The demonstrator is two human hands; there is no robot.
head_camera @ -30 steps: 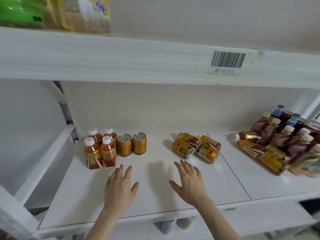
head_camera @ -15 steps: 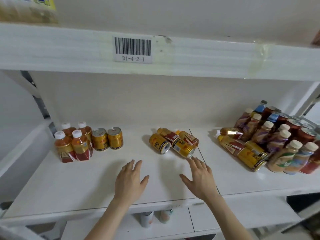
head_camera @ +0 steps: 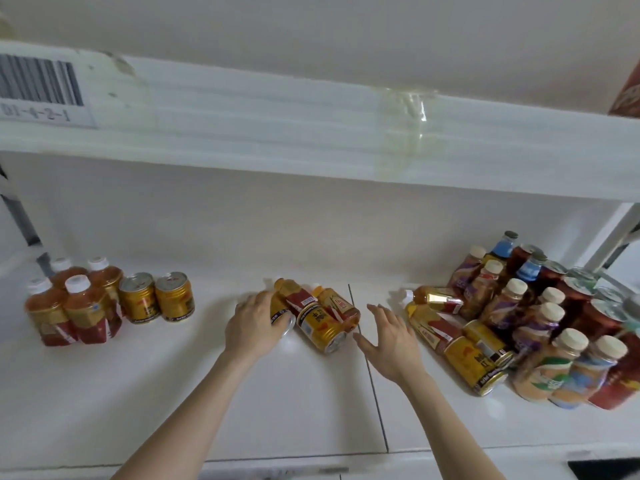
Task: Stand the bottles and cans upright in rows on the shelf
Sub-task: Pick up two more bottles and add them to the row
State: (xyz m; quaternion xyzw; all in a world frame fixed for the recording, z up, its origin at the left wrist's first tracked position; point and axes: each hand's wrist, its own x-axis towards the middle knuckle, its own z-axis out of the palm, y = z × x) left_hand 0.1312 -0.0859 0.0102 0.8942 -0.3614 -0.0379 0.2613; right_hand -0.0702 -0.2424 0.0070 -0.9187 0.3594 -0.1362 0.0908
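On the white shelf (head_camera: 173,393), several tea bottles (head_camera: 72,306) and two gold cans (head_camera: 156,297) stand upright at the left. In the middle lies a small pile: a gold can (head_camera: 282,322), a second gold can (head_camera: 322,327) and two tea bottles (head_camera: 337,304) on their sides. My left hand (head_camera: 254,323) lies over the left lying can, its fingers curled round it. Just right of the pile, my right hand (head_camera: 388,337) is spread with straight fingers and holds nothing.
At the right stands a crowded group of upright bottles and cans (head_camera: 540,327), with tea bottles (head_camera: 433,299) and gold cans (head_camera: 474,362) lying in front of it. The upper shelf's edge (head_camera: 311,133) runs overhead. A seam (head_camera: 370,368) divides the shelf boards.
Both hands have reached forward from the shelf's front to the middle pile. My left hand has closed over the left lying can. The view has shifted to the right.
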